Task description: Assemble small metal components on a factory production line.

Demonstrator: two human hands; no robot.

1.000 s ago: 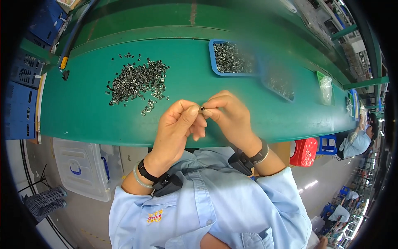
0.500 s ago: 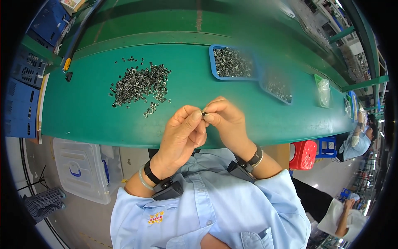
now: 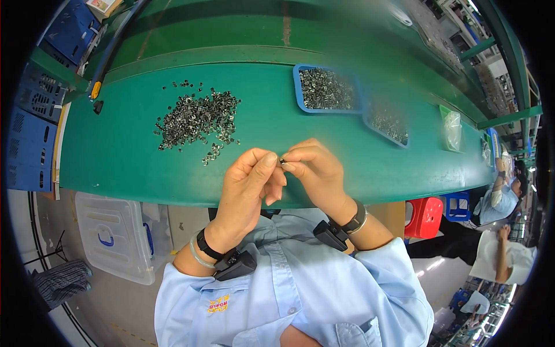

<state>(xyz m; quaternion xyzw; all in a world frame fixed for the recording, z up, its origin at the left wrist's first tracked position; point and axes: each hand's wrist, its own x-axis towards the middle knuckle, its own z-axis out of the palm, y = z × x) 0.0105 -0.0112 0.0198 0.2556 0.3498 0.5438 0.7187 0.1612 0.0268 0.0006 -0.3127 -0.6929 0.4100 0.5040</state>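
Observation:
In front of my chest, just past the near edge of the green table (image 3: 133,168), my two hands meet. A tiny dark, shiny part (image 3: 282,162) sits between their fingertips. My right hand (image 3: 317,169) pinches it between thumb and index finger. Pressed in from the other side are the thumb and index finger of my left hand (image 3: 248,176), closed at its left end; its other fingers curl loosely below. The exact shape of the part is too small to tell. Beyond my left hand lies a loose pile of small black and silvery parts (image 3: 199,118), with several strays around it.
Two blue trays (image 3: 299,95) (image 3: 378,136) of similar parts stand at the back right, partly blurred. Further right lies a clear bag (image 3: 452,130). Blue crates (image 3: 29,147) line the left side. A lidded plastic box (image 3: 113,237) and red stool (image 3: 425,217) stand below; co-workers are at right.
My left hand has shifted slightly left and its lower fingers have loosened, so more of the small part shows. The white-topped person at right has moved.

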